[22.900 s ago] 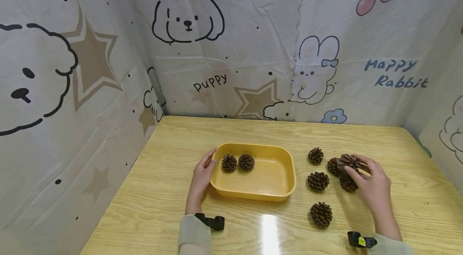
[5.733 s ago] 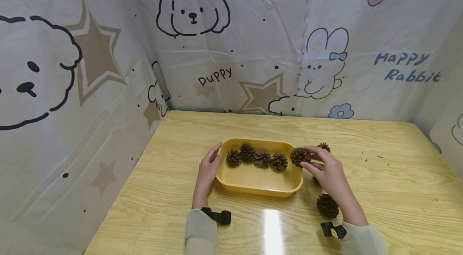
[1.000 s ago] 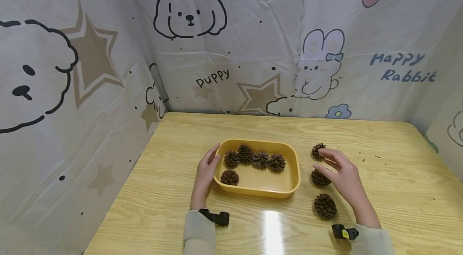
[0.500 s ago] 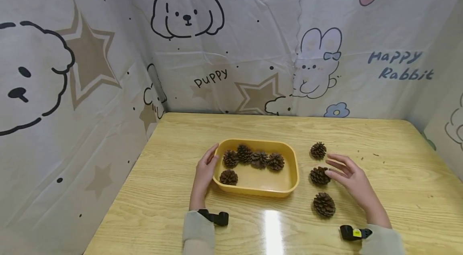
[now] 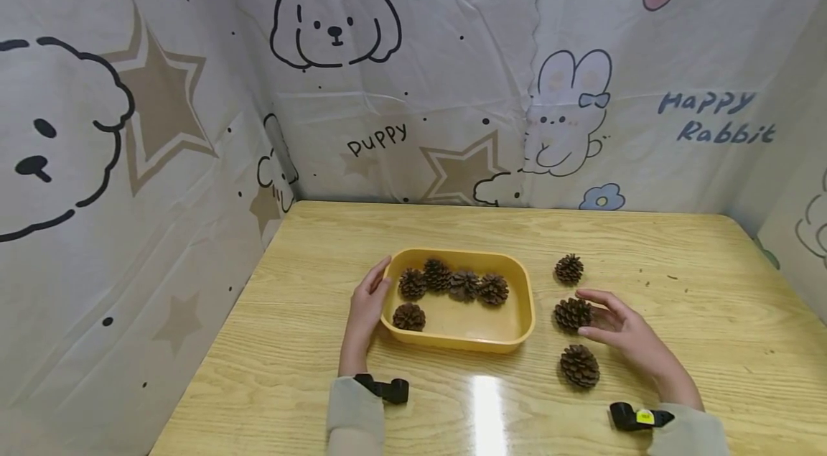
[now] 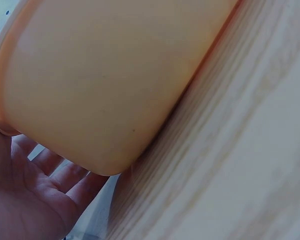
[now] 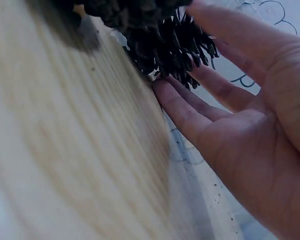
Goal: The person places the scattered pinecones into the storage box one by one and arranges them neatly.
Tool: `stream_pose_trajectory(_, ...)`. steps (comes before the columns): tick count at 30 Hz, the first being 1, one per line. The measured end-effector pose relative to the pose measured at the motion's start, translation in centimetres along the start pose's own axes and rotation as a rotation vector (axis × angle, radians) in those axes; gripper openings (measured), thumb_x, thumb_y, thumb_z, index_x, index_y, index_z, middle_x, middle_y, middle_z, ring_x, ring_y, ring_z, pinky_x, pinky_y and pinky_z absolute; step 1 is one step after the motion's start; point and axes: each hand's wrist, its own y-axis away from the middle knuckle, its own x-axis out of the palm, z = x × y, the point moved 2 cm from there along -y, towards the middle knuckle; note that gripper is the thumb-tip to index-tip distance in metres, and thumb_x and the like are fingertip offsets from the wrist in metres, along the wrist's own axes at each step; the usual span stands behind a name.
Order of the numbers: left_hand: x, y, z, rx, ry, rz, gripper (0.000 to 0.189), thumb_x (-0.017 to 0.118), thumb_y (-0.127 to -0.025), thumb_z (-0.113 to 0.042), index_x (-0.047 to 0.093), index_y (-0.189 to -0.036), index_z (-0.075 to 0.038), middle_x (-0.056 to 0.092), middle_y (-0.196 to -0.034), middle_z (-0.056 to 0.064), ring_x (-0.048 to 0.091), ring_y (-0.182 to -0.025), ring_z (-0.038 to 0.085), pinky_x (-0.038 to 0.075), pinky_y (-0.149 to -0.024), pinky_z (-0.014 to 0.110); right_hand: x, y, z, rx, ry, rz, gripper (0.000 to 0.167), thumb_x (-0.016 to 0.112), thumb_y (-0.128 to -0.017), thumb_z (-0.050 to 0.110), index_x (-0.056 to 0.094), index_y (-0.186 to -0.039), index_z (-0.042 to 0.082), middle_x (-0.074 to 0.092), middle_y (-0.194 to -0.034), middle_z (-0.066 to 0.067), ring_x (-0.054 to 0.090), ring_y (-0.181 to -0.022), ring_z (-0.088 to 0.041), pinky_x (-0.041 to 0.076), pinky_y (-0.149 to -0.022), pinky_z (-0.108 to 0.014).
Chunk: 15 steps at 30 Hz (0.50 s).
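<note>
Black wrist camera (image 5: 622, 416) nearest, strapped at the right sleeve (image 5: 691, 429). On a low sweep leftward, could catch the nearest pine cone (image 5: 578, 366) and send it rolling over the bare wood of the desk (image 5: 723, 319). Just beyond, right hand (image 5: 634, 341), with thumb and forefinger at either side of the middle pine cone (image 5: 571, 315). Cannot tell from these views whether firmly gripped or merely bracketed. On the desk, near the tray's right end, between two others in a loose line. If pinched only by the scale tips, could twist free; if squeezed off-centre, could skid toward the tray. With a sloppy closing, might also nudge the nearest pine cone, close by in the right wrist view.

To the left, yellow tray (image 5: 474, 327), with the left hand (image 5: 366, 309) laid against its left end, fingers fairly straight along the outer wall, not clenched. If pushed or lifted there, could slide or tip. Inside, lone pine cone (image 5: 408, 317) in the near left corner; farther back, row of four pine cones (image 5: 464, 285), likely to tumble together on any tilt.

Farther, far pine cone (image 5: 569, 269), clear of the fingers but exposed to a bump from a careless lift. Farthest, patterned cloth (image 5: 452, 90).
</note>
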Motion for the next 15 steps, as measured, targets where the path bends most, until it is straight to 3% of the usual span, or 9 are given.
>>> stream_pose_trajectory(6,-0.06,0.68,-1.21,-0.008,0.001,0.001,0.043,0.049,-0.103,-0.014,0.048,-0.146,-0.009,0.04,-0.154,0.017,0.041,-0.142,0.035,0.039,-0.115,0.048,0.04,-0.16,-0.46,-0.015,0.038,-0.016,0.057,0.067,-0.093,0.019,0.044,-0.143,0.003,0.045,-0.128,0.034,0.045,-0.112,0.022,0.041,-0.092,-0.002)
stream_pose_trajectory(15,-0.06,0.55,-0.93,-0.006,0.011,0.009,0.043,0.048,-0.103,-0.014,0.047,-0.146,-0.01,0.04,-0.155,0.017,0.041,-0.142,0.035,0.041,-0.113,0.05,-0.3,-0.01,-0.28,0.03,0.106,-0.052,0.056,0.066,-0.094,0.026,0.047,-0.143,0.007,0.042,-0.129,0.031,0.045,-0.108,0.024,0.044,-0.089,-0.004)
